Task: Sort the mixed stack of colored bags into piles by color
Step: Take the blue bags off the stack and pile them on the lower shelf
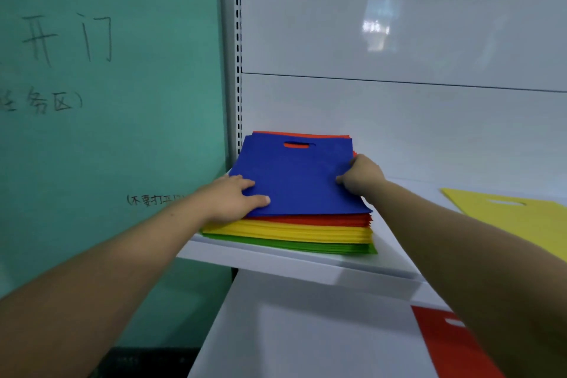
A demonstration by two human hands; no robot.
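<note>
Now your right hand (363, 176) pinches the blue bag (294, 181) atop the stack (288, 233) on the shelf (306, 265); your left hand (233, 198) lies flat on its corner. Likely light, floppy fabric: lift by both edges.

The scene is brightly and evenly lit, a pale window-like reflection is caught on the glossy white back panel (376, 26), a soft shadow is cast beneath the shelf (276, 258), and wide-angle bending and slight softness are seen toward the edges.
</note>
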